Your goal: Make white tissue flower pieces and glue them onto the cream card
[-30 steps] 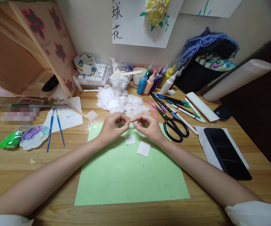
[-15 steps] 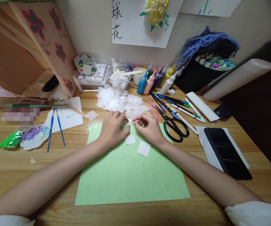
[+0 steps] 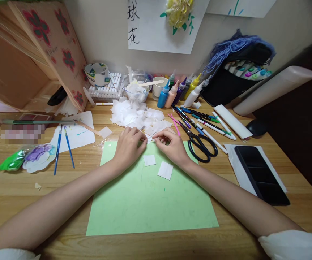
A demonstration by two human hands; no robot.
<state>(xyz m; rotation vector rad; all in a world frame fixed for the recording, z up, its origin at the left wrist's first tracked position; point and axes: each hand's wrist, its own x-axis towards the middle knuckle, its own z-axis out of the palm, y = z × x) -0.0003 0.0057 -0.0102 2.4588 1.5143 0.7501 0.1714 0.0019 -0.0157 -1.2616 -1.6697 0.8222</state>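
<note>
My left hand (image 3: 130,146) and my right hand (image 3: 170,144) meet over the far edge of a green sheet of paper (image 3: 150,206). Between their fingertips is a small white paper piece (image 3: 149,138), partly hidden by the fingers. Both hands are closed in a pinch on it. Two white paper squares lie on the green sheet below the hands: a smaller one (image 3: 149,160) and a larger one (image 3: 165,170). Just beyond my fingers spreads a pile of white paper squares (image 3: 134,113).
Black-handled scissors (image 3: 199,142) lie right of my right hand, with pens (image 3: 188,117) behind. Paint bottles (image 3: 163,95) and a glue-like bowl (image 3: 136,92) stand at the back. Paintbrushes (image 3: 58,150) lie left; a black case (image 3: 261,175) lies right.
My left thumb has drawn in closer to its fingers at the white paper piece. My right hand stays nearly in place, and the squares on the green sheet have not visibly moved.
</note>
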